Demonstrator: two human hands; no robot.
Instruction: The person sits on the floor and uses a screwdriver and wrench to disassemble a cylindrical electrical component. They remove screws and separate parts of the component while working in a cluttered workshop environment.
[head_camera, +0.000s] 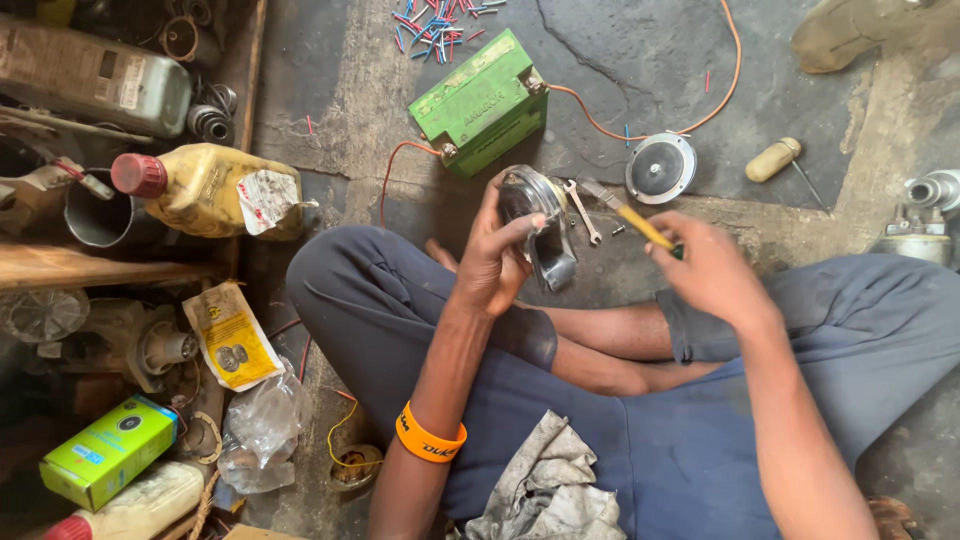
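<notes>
left hand: fingers wrapped tight round the round metal horn, held up on edge above the lap, thumb across its face
right hand: fingers curled narrow round the yellow-handled tool; metal tip points left toward the horn, not clear if it touches
horn position: centre of scene, between the two hands, just near of the green battery
second horn: lies flat on the floor, right of the battery, far of the right hand
orange wire: runs from the battery's right end along the floor and loops up past the second horn
spanner: small, on the floor just right of the held horn
loose screwdriver: pale handle, on the floor far right, apart from both hands
wire offcuts: red and blue pile, far of the battery
yellow oil bottle: red cap, lying on its side, left
green box: near left, among clutter
rag: grey, on the lap, near edge
wristband: orange, on the left forearm
</notes>
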